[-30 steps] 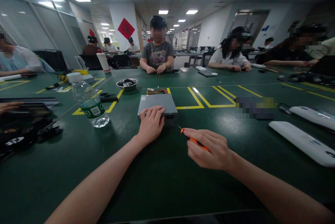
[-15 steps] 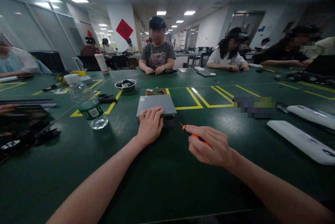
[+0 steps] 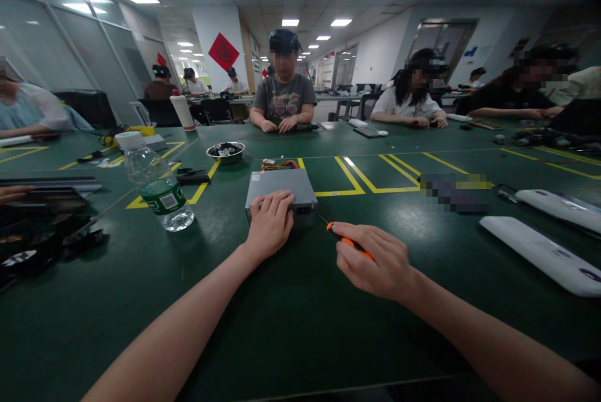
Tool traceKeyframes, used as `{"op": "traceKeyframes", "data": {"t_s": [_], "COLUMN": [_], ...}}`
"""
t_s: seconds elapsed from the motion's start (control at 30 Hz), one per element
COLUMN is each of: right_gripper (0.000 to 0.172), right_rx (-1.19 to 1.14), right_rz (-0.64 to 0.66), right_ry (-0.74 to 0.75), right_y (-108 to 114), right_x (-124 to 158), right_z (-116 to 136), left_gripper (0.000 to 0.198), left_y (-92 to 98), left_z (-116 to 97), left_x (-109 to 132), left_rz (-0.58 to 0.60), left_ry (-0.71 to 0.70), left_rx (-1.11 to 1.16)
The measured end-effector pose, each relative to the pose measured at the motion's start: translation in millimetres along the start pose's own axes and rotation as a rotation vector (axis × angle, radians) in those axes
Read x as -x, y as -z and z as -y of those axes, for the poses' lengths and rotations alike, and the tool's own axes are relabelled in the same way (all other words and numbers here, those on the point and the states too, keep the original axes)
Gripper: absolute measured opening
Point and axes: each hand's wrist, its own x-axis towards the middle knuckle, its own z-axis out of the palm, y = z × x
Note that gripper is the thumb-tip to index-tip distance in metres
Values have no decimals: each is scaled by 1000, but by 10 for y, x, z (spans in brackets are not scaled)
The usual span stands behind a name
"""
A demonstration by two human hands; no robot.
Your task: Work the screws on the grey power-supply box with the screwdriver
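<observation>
A grey metal computer power supply (image 3: 282, 186) lies on the green table in front of me, with a bundle of coloured cables (image 3: 280, 164) at its far side. Over its near edge lies my left hand (image 3: 270, 223), fingers together on the top, gripping it against the table. My right hand (image 3: 375, 258) is closed around the orange and black handle of a screwdriver (image 3: 347, 241). The thin shaft points up and left to the right near corner of the power supply. Whether its tip sits in a screw is too small to tell.
Left of the power supply stands a water bottle (image 3: 162, 192); behind it are a metal bowl (image 3: 226, 151) of small parts and a white cup (image 3: 183, 113). White elongated cases (image 3: 539, 252) lie at right. Dark parts (image 3: 42, 233) lie at left. Co-workers sit around the table.
My right hand and the screwdriver have shifted very slightly left and up. The left hand and the power supply have stayed in place.
</observation>
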Motion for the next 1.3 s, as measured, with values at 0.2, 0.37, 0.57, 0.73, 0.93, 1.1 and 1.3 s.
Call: {"op": "traceKeyframes", "data": {"t_s": [0.2,0.37,0.57,0.73,0.93,1.1,1.3], "right_gripper": [23,13,19,25,10,16,28], "right_rx": [62,78,53,88,90,-19,65], "right_rz": [30,14,94,112,73,113,139], "right_ry": [-66,-8,-9,32,44,17,53], "right_y": [-11,28,17,10,20,10,14], "right_x": [25,-15,-7,7,-31,-28,25], "right_z": [103,44,127,199,134,189,146], "left_gripper": [30,31,30,30,31,31,31], "left_y": [17,14,15,11,14,12,15], "left_z": [-14,-14,-14,-14,-11,-9,-12], "left_x": [-12,-6,-9,-8,-6,-7,-7], "left_rz": [6,3,9,3,14,13,7], "left_ry": [-1,0,0,-2,-1,-8,-4], "left_rx": [-1,0,-8,-9,8,6,7]}}
